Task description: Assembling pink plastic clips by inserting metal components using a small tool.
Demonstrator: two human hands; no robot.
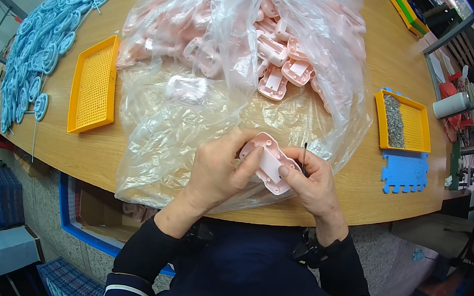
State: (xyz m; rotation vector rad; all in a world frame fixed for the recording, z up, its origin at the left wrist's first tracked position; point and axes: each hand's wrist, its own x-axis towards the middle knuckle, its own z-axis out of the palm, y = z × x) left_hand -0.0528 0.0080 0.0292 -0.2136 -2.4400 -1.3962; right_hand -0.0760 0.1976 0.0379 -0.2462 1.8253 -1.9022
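Left hand (219,169) and right hand (312,184) pinch one pink plastic housing (269,162); right also grips thin dark pin (304,156). Step judged: pin insertion; next needs steady alignment.

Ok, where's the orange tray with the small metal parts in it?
In the head view, the orange tray sits on the table's right side, just above a blue foam mat.

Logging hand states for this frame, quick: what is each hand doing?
Left hand: closed on the pink moulded plastic housing.
Right hand: gripping the same housing, with a thin dark pin upright at its fingers.
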